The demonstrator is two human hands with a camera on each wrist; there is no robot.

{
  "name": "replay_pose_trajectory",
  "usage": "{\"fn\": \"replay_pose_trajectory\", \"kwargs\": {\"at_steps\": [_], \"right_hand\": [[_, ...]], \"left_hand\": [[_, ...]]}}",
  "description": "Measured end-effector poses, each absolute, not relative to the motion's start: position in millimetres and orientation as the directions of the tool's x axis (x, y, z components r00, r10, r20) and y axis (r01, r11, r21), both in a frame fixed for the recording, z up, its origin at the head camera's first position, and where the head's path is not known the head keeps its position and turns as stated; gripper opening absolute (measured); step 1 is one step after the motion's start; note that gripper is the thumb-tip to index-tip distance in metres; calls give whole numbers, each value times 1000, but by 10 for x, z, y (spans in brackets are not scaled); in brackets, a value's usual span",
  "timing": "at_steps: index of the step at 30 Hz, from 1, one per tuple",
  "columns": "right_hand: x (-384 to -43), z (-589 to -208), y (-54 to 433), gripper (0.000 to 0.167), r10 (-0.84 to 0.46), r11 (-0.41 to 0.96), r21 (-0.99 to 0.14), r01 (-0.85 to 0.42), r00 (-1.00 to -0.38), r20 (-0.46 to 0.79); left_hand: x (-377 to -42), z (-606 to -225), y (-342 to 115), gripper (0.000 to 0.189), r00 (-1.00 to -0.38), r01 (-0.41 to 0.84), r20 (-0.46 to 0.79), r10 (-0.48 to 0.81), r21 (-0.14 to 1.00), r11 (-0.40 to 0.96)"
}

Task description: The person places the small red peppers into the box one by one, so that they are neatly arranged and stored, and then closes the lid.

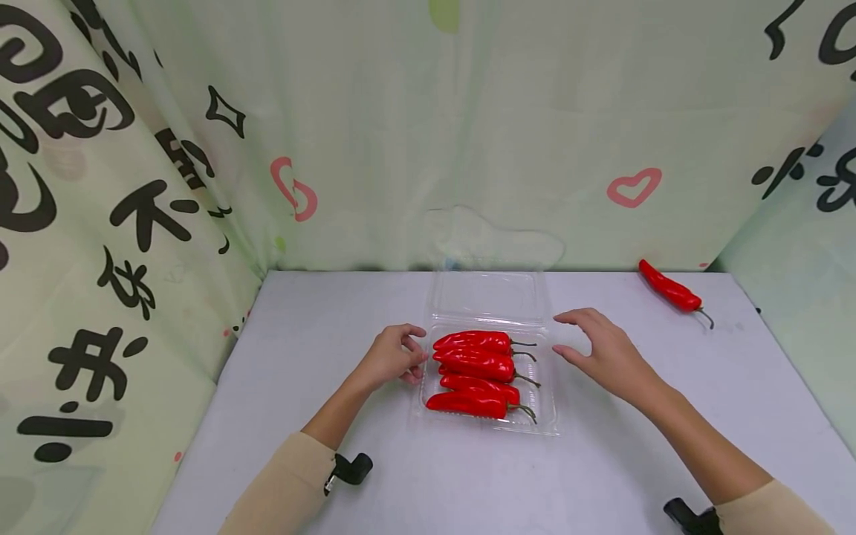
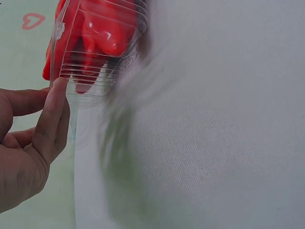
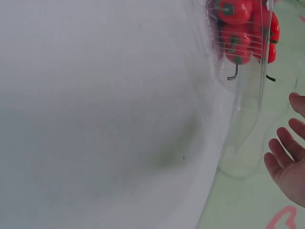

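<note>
A clear plastic clamshell box point(image 1: 550, 416) stands on the table with its lid point(image 1: 491, 293) raised at the back. Several red chili peppers point(image 1: 471, 403) with dark stems lie across it, stems to the right. My left hand point(image 1: 394, 355) is at the box's left side, fingers bent; in the left wrist view, fingertips point(image 2: 58, 88) touch the rim near the ribbed wall. To the right of the box, my right hand point(image 1: 605, 357) hovers with thumb and fingers spread, apart from the box. The right wrist view shows its fingers point(image 3: 286, 148) holding nothing.
One more red chili pepper point(image 1: 672, 288) lies near the table's back right corner. The white table point(image 1: 314, 312) ends at a pale printed curtain point(image 1: 374, 134) behind, with more curtain at both sides. A small black device point(image 1: 353, 469) is strapped at the left wrist.
</note>
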State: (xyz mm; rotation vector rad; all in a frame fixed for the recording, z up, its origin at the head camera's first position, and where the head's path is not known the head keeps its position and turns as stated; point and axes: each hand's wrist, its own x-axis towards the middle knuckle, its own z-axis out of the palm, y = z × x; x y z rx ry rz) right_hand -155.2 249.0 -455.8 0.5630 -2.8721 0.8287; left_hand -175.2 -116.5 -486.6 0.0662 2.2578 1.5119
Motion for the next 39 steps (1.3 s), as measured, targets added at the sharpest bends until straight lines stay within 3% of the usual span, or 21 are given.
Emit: {"fn": "replay_pose_trajectory", "kwargs": {"at_steps": [12,20,29,39], "right_hand": [[-1804,-4630,3058,74,-159,838,-527,-143,-987,15],[-1913,-4756,3499,77,-84,853,-515,-87,-996,28],[-2027,-4774,3877,67,24,875,-483,-32,-994,110],[-2172,-4670,4232,77,84,892,-447,68,-996,16]], "left_hand": [[-1761,-4878,-1152,43,-910,-186,-313,273,895,406],[-1759,-4895,-1121,44,-903,-192,-321,284,895,402],[-1768,-4905,-1091,43,-901,-191,-320,293,899,395],[-1764,-4922,-1086,44,-902,-190,-320,290,897,400]]}}
